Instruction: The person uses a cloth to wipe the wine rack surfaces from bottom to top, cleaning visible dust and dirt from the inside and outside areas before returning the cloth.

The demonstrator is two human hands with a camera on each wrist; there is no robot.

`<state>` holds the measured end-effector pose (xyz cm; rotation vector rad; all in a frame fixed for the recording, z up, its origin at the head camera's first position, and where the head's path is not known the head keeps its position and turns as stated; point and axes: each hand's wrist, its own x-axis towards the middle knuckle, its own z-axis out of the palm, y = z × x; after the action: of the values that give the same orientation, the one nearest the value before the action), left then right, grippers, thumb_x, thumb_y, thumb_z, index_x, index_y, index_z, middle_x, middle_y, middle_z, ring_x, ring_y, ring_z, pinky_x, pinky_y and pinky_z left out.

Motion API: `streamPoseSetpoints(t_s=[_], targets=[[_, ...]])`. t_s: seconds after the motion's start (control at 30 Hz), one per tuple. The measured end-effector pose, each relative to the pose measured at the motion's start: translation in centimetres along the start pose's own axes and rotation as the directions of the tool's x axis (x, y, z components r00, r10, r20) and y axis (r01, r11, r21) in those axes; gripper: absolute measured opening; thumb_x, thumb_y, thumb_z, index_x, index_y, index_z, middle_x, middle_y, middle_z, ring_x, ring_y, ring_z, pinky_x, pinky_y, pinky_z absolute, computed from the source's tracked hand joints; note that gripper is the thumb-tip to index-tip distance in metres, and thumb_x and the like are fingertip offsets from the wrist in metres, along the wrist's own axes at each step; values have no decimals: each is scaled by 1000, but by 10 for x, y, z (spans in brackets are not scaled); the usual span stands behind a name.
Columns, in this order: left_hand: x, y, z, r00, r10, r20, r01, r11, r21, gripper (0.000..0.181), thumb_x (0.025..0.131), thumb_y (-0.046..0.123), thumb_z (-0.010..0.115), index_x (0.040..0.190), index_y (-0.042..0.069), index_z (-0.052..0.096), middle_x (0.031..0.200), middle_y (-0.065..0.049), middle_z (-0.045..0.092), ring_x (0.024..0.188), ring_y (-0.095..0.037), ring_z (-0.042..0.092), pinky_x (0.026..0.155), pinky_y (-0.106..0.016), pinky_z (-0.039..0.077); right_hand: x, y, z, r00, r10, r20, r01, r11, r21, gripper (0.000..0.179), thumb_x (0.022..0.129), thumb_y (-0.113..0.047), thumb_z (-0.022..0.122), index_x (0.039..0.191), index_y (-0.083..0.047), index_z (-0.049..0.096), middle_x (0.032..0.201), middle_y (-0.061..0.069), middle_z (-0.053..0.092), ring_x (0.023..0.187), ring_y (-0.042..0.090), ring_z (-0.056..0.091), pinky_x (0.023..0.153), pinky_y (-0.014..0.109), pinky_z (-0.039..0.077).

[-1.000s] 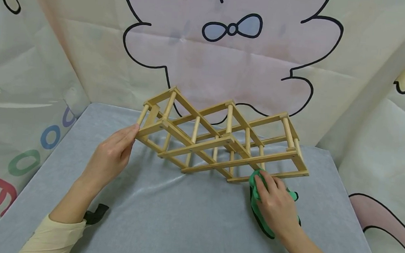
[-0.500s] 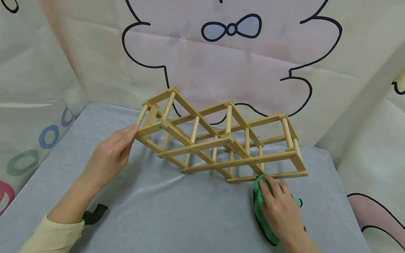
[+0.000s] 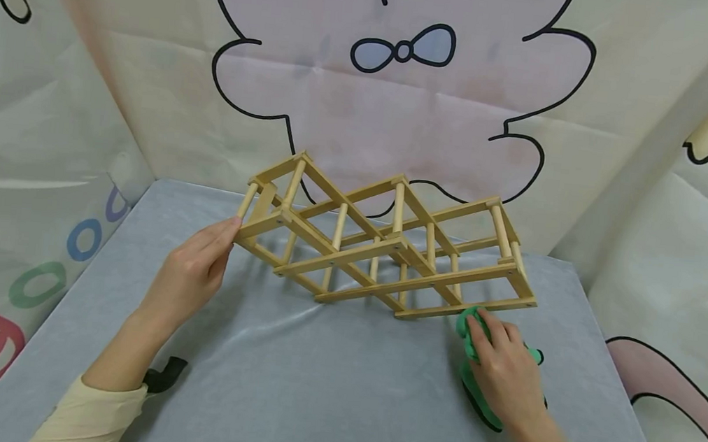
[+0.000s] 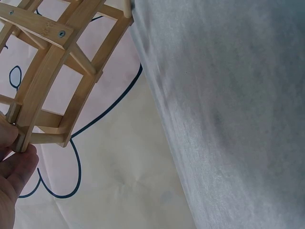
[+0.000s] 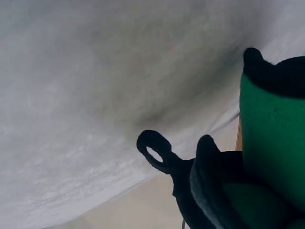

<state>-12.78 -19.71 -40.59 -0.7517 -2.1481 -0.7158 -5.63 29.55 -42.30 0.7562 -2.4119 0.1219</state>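
A folding wooden lattice rack (image 3: 351, 252), made of flat slats joined by round dowels, stretches across the middle of the head view. My left hand (image 3: 188, 270) pinches its left end; in the left wrist view the fingertips (image 4: 29, 155) press against a slat corner. My right hand (image 3: 508, 368) grips a bunched green cloth (image 3: 479, 392) with black edging, just below the rack's lower right slat. Whether cloth and slat touch is hard to tell. In the right wrist view the cloth (image 5: 276, 138) shows a black hanging loop (image 5: 155, 150), and my right fingers are hidden.
A grey-blue cloth covers the table (image 3: 313, 400). Printed fabric walls (image 3: 401, 113) rise behind it and on both sides. A black piece (image 3: 166, 374) sticks out at my left wrist.
My right hand has slid to the right and slightly toward me with the green cloth, along the lower slat. The rack and my left hand stay nearly still.
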Motion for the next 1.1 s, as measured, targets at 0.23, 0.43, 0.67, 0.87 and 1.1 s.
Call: streamPoseSetpoints(t_s=[0.23,0.43,0.67,0.87,1.1], targets=[[0,0,0,1000,4,5,-4,1000,4,70,80,-28,70,145,-3,60,130,-23,69,112,-43,69,89,-54,61,-1,9,-12,997,62,-45,-62,998,4,78,49,22,91,123,9,70,125,31,65,94,52,63,63,62,61],[0,0,0,1000,2,7,-2,1000,9,70,81,-28,70,145,-3,60,130,-23,69,112,-43,69,89,-54,61,-1,19,-20,977,101,-190,-102,995,6,74,48,20,88,119,7,73,121,31,67,91,57,62,59,69,58],[-1,0,-1,1000,-6,14,6,1000,13,70,81,-29,68,145,-3,60,130,-24,69,113,-43,68,90,-53,60,-3,30,-32,958,146,-245,-162,986,-47,63,58,13,85,120,6,73,122,31,67,89,57,62,57,73,55],[-1,-1,0,1000,-6,12,6,1000,13,70,81,-29,68,145,-3,60,130,-24,69,113,-43,68,91,-53,60,0,36,-41,944,153,-291,-178,982,-61,32,89,-7,70,117,7,73,120,32,67,89,57,62,65,72,55],[-1,-1,0,1000,-5,10,5,1000,10,71,80,-30,68,145,-3,60,129,-24,69,112,-43,69,91,-52,60,3,39,-50,947,175,-271,-195,979,-51,39,101,-22,56,118,9,72,121,34,65,90,58,61,72,72,54]])
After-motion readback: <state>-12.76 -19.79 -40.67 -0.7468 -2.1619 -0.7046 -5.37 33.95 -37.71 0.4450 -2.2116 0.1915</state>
